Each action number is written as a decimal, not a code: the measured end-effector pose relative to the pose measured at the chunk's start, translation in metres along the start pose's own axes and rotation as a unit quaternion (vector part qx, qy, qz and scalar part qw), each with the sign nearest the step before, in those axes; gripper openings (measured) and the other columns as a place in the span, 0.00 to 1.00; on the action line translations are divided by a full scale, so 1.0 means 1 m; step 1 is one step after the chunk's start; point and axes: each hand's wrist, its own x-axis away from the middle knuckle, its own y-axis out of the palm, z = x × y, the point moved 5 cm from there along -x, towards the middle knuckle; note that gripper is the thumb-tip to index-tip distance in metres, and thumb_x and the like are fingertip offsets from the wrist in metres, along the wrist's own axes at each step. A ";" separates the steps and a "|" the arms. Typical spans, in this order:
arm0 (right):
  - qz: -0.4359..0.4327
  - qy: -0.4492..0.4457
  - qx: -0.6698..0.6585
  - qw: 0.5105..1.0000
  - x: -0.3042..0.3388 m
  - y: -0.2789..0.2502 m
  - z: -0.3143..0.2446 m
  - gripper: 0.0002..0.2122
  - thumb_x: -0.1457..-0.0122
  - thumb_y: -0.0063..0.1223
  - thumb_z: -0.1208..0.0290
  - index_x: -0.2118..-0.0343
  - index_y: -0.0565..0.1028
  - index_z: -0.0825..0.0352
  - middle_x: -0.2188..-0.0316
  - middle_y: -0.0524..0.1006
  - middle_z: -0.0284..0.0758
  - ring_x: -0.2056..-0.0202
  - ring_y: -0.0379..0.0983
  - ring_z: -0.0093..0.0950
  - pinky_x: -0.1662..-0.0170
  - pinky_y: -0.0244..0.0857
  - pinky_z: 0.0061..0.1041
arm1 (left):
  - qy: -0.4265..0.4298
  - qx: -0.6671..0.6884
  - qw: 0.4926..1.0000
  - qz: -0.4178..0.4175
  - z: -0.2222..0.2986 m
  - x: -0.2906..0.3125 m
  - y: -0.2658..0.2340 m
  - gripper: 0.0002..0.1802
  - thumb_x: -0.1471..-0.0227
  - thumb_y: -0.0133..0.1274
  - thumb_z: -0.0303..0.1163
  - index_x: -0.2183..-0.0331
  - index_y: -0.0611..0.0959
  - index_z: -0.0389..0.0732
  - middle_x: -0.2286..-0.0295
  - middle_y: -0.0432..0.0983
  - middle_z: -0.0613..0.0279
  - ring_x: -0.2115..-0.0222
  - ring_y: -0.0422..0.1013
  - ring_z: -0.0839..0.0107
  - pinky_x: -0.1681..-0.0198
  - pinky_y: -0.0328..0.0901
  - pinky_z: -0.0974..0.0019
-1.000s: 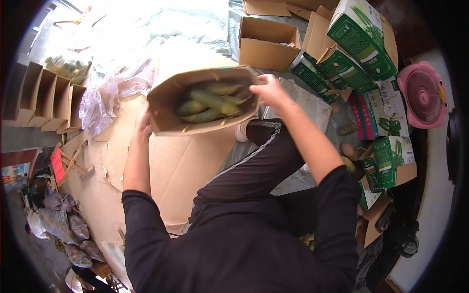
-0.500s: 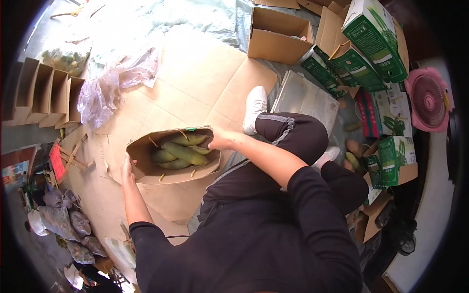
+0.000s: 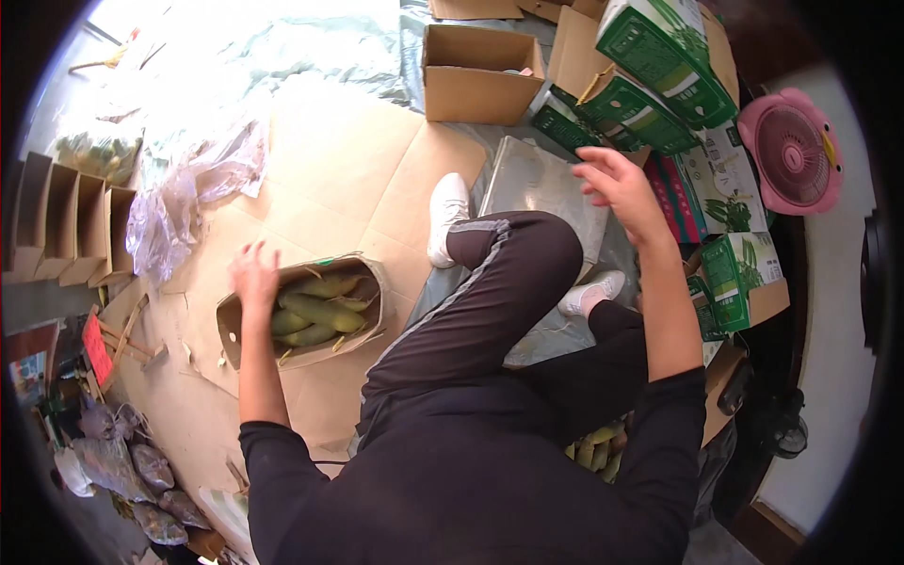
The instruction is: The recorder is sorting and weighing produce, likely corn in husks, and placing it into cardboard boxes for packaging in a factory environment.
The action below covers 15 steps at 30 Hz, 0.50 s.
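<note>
An open cardboard box point(image 3: 325, 354) stands on the flattened cardboard sheet in front of me to the left. Inside it lie several long, smooth green radishes point(image 3: 325, 309). My left hand point(image 3: 254, 276) is over the box's left end, fingers spread and holding nothing; whether it touches the rim I cannot tell. Far to the right, my right hand point(image 3: 617, 191) is raised above the translucent grey-white slab, beside the green printed boxes. Its fingers are apart with nothing in them.
Green and white printed boxes point(image 3: 659, 104) are piled at the right, near a pink fan point(image 3: 791, 155). An open brown box point(image 3: 482, 89) sits at the far side. Crumpled clear plastic point(image 3: 179, 207) and several narrow open boxes point(image 3: 71, 221) lie left. More green produce point(image 3: 598, 452) shows by my right elbow.
My right hand has left the box's right end and swung far right. The left hand has moved from the box's left side up over its far-left rim. The whole view has shifted.
</note>
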 end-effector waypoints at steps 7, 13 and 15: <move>0.115 0.122 -0.042 0.985 0.060 -0.101 0.117 0.17 0.45 0.49 0.66 0.53 0.69 0.65 0.64 0.75 0.30 0.69 0.69 0.17 0.67 0.62 0.18 | 0.244 -0.082 0.931 -0.259 0.241 0.013 0.045 0.22 0.53 0.53 0.46 0.55 0.75 0.51 0.57 0.70 0.60 0.53 0.64 0.61 0.46 0.51 0.47; 0.122 0.175 -0.107 0.971 0.084 -0.106 0.194 0.18 0.47 0.51 0.65 0.54 0.69 0.64 0.65 0.75 0.31 0.71 0.69 0.18 0.71 0.63 0.18 | 0.301 -0.224 0.840 -0.393 0.219 0.041 0.223 0.29 0.60 0.56 0.47 0.54 0.72 0.46 0.51 0.65 0.55 0.46 0.56 0.58 0.47 0.48 0.35; 0.135 0.201 -0.079 0.967 0.099 -0.121 0.215 0.17 0.47 0.51 0.66 0.54 0.69 0.64 0.66 0.75 0.30 0.71 0.69 0.18 0.71 0.63 0.18 | 0.261 -0.318 0.771 -0.487 0.246 0.067 0.187 0.31 0.57 0.55 0.47 0.50 0.71 0.48 0.48 0.64 0.61 0.46 0.58 0.59 0.49 0.50 0.33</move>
